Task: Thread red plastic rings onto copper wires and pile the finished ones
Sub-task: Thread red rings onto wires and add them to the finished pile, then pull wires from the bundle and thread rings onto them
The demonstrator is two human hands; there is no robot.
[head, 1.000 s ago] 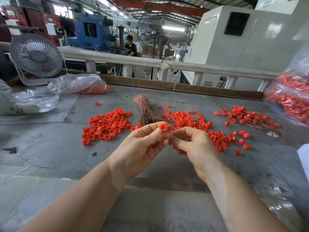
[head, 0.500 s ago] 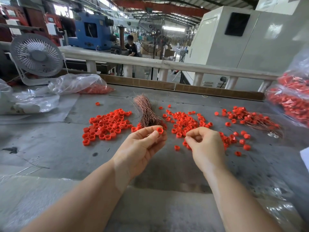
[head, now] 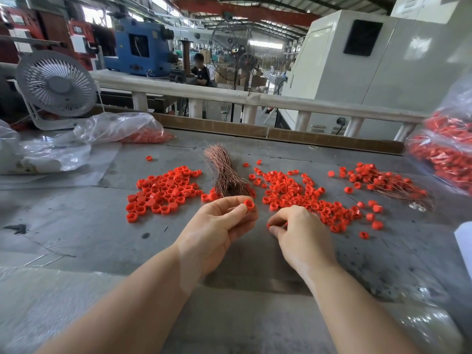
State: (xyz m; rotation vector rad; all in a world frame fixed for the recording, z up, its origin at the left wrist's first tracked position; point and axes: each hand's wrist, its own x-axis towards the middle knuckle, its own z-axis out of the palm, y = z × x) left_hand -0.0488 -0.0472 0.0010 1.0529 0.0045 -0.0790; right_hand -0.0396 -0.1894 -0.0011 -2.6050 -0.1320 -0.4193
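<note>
Hands part: the right goes down for another ring, the left keeps its own.

Low centre of the frame, the left hand (head: 219, 223) still pinches one red ring (head: 249, 205) between thumb and forefinger, while the right hand (head: 297, 231), which met it a second ago, has dropped to the desk (head: 76, 233) and curls over a ring at the near edge of the loose rings (head: 301, 192); probably the next pick. Beyond lie the copper wires (head: 226, 172), bundled, and at right the finished pile (head: 383, 180).
</note>
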